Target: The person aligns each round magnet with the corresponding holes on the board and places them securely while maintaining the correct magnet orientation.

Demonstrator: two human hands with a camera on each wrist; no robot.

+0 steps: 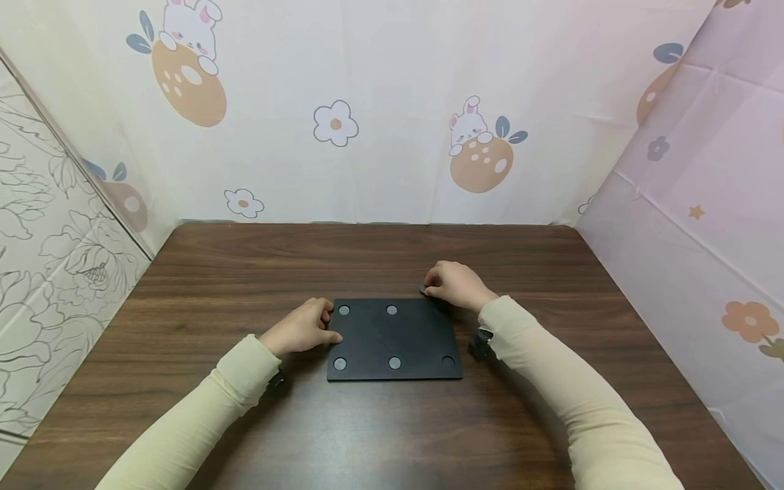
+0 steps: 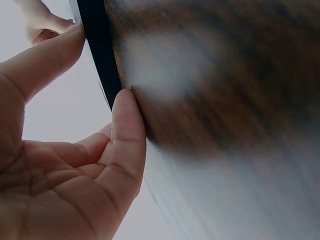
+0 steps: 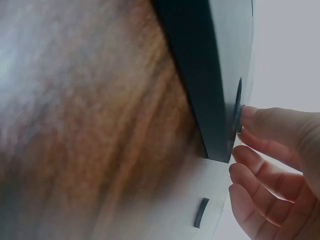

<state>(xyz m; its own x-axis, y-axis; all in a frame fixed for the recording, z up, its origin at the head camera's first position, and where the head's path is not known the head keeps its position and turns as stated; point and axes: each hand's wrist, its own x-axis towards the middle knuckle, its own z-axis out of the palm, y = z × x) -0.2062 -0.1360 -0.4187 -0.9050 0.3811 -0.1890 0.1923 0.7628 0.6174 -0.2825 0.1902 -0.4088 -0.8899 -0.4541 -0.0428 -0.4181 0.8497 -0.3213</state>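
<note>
A flat black board [image 1: 392, 340] lies on the table. Light grey discs fill several of its round recesses, and the near right recess [image 1: 448, 362] shows dark. My left hand [image 1: 302, 327] holds the board's left side, thumb over the top and fingers at the edge. In the left wrist view the thumb and a fingertip meet the black edge [image 2: 97, 40]. Over the far right corner, my right hand [image 1: 458, 284] pinches a small thin disc [image 3: 240, 128] between thumb and index finger, close to a dark recess [image 3: 237, 102]; the other fingers curl loosely beyond the edge.
Just past the board's far edge a small dark piece [image 1: 422, 289] lies by the right fingertips. The brown wooden table [image 1: 275, 252] extends around the board. A patterned cloth [image 1: 392, 170] hangs behind it, with more at the right.
</note>
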